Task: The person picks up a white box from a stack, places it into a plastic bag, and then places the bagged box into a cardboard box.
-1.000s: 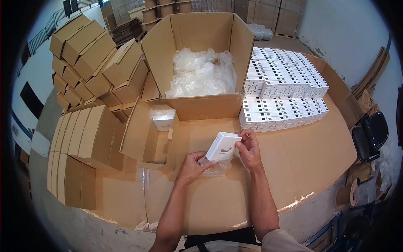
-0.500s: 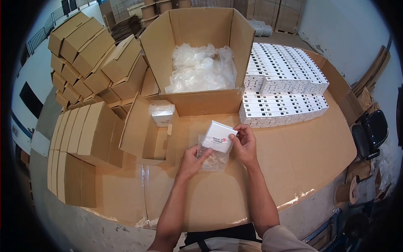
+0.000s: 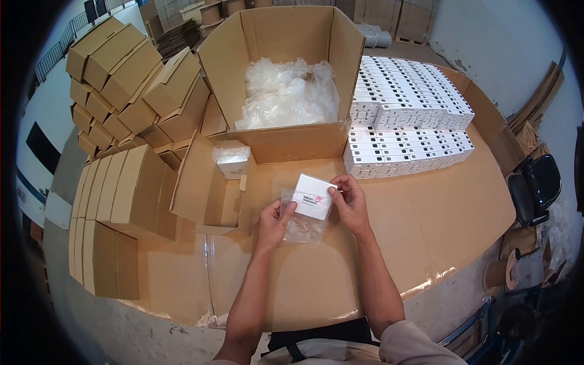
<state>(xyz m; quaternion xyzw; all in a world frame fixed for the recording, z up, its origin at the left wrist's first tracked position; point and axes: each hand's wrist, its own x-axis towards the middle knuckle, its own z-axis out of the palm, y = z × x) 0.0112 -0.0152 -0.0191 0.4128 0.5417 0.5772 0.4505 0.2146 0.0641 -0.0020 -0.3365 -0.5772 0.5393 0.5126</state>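
Over the middle of the cardboard-covered table I hold a small flat white box with printed text and a red mark. My right hand pinches its upper right corner between thumb and fingers. At the lower left of the box, my left hand is closed on a clear plastic bag, its thumb at the box edge. The bag overlaps the lower part of the box and hangs crumpled below it. To the left, an open brown carton contains a bagged white box at its far end.
A large open carton filled with clear plastic bags stands behind my hands. Rows of white boxes are stacked at the right. Brown cartons are piled at the left. A black chair stands beyond the table's right edge.
My left hand has shifted its grip, its thumb now higher against the lower left edge of the white box. The box has turned slightly. The whole view has shifted a little.
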